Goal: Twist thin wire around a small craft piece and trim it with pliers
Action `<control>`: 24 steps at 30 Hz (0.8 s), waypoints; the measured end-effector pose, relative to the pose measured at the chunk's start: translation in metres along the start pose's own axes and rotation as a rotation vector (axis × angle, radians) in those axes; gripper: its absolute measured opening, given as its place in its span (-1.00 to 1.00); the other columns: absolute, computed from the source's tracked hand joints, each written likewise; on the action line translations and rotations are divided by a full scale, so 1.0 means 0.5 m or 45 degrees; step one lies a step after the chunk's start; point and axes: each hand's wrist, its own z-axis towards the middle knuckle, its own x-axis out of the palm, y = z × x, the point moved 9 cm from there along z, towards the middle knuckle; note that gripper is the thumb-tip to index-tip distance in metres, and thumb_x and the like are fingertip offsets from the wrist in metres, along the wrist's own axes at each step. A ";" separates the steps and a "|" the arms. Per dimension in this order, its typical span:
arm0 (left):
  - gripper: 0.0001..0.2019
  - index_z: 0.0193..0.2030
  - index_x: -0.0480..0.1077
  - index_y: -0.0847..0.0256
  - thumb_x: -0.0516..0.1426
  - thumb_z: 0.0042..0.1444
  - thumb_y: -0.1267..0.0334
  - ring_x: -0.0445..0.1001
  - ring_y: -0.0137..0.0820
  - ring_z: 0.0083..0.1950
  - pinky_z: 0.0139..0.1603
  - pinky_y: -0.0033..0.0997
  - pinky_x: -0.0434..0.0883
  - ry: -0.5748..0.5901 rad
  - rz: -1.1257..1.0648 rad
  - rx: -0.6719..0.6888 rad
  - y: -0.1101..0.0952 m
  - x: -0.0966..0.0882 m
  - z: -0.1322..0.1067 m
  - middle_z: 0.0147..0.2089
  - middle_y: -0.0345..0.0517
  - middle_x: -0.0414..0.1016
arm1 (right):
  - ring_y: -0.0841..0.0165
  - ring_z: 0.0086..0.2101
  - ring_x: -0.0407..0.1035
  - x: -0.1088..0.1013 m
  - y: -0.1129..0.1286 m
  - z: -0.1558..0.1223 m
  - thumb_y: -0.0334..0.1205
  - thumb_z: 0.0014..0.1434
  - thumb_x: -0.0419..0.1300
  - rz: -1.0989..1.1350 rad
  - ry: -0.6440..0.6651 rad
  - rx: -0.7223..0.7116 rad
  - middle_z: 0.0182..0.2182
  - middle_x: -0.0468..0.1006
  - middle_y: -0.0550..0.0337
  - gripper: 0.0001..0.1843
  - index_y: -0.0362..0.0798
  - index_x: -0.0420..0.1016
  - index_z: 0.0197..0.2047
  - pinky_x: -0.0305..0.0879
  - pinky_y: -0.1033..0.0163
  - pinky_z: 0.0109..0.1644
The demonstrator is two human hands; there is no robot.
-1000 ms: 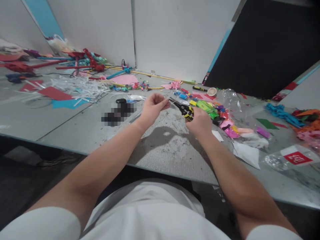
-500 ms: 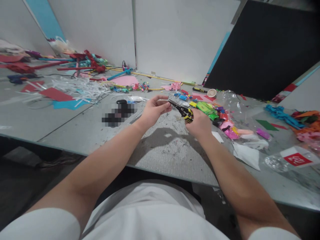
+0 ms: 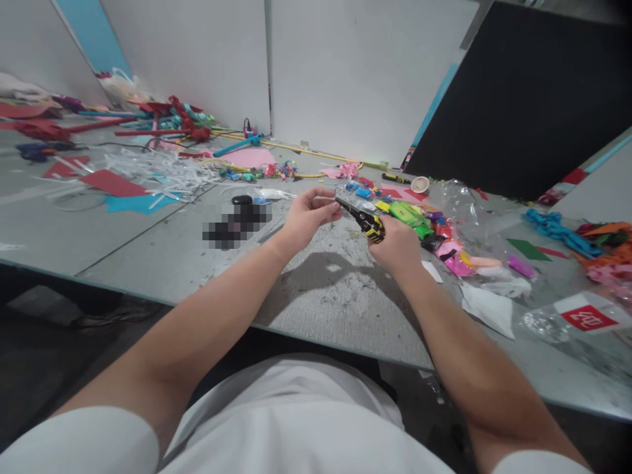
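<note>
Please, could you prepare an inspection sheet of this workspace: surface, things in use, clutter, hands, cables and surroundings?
Surface: grey table, marked with dark specks.
Job's things: black-and-yellow pliers, tips close to the left hand; anything pinched there is too fine to identify.
Clutter: white strips at left; coloured packets and a plastic bottle at right.
Hands: right hand grips the pliers; left thumb and index finger close together.
Cables: thin black cord at back left.
Surroundings: white panels behind, black panel at right.

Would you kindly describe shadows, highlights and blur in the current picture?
In the head view, a dark shadow falls on the table below the black-and-yellow pliers, whose tips look soft; the clear bottle carries highlights; a pixelated patch masks part of the scene.
</note>
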 end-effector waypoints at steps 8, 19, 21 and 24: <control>-0.67 -0.17 0.45 0.20 0.46 -0.02 0.38 0.67 -0.41 -0.29 0.00 -0.24 0.62 -0.016 0.023 -0.007 -0.005 0.002 -0.006 -0.37 -0.23 0.66 | -0.10 -0.07 0.58 0.003 -0.006 0.001 -0.28 0.10 0.24 0.002 -0.081 -0.050 -0.07 0.72 -0.20 -0.55 -0.14 0.61 0.07 0.47 -0.03 -0.02; -0.86 -0.30 0.48 0.24 0.37 0.16 0.37 0.58 -0.47 -0.41 -0.26 -0.43 0.57 -0.055 0.303 -0.041 -0.009 -0.013 0.004 -0.45 -0.21 0.56 | -0.12 0.00 0.57 0.008 -0.019 0.011 -0.30 0.13 0.27 -0.084 0.074 -0.045 0.00 0.69 -0.24 -0.51 -0.17 0.60 0.14 0.46 -0.03 0.01; -0.86 -0.29 0.52 0.24 0.40 0.14 0.36 0.54 -0.50 -0.41 -0.27 -0.46 0.54 -0.062 0.368 0.000 -0.015 -0.015 0.009 -0.43 -0.22 0.55 | -0.11 -0.02 0.58 0.011 -0.019 0.014 -0.33 0.09 0.27 -0.074 0.076 -0.101 -0.02 0.71 -0.22 -0.51 -0.16 0.63 0.12 0.46 -0.01 -0.01; -0.88 -0.29 0.55 0.25 0.40 0.12 0.37 0.50 -0.51 -0.40 -0.24 -0.45 0.51 -0.075 0.446 0.052 -0.022 -0.016 0.014 -0.44 -0.23 0.53 | -0.08 -0.06 0.59 0.016 -0.022 0.017 -0.34 0.05 0.27 -0.065 0.069 -0.160 -0.06 0.73 -0.17 -0.52 -0.13 0.65 0.07 0.45 0.02 -0.06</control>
